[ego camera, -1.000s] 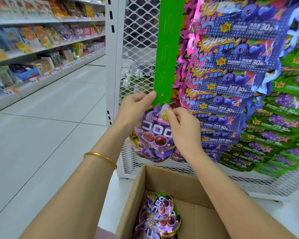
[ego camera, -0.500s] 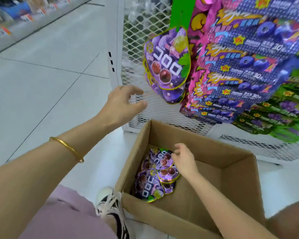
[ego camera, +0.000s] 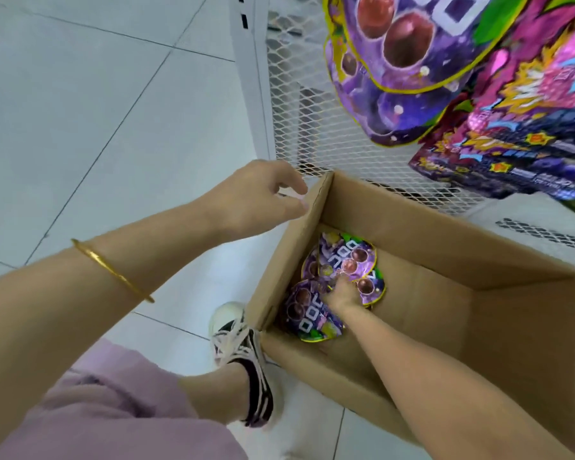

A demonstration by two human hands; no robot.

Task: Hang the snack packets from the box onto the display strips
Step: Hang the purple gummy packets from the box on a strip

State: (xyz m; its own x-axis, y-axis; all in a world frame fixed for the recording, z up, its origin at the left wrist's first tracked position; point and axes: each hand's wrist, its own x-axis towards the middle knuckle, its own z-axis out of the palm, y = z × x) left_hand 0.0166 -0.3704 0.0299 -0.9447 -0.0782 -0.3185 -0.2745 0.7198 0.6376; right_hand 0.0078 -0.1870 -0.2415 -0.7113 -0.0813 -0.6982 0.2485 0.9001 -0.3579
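Several glossy purple packets (ego camera: 312, 322) in box (ego camera: 412, 220); yellow-edged, rounded

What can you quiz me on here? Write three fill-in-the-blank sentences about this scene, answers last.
Inside the brown cardboard box, the ___ hand reaches the round purple snack packets.
The thin bangle on the left wrist is ___ in colour.
Behind the hanging purple packets stands a white wire ___ panel.
Answers: right; gold; mesh.

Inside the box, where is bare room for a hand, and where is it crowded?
Bare: the cardboard box floor between the packets and its right wall. Crowded: by the left wall, where the right hand touches the packets.
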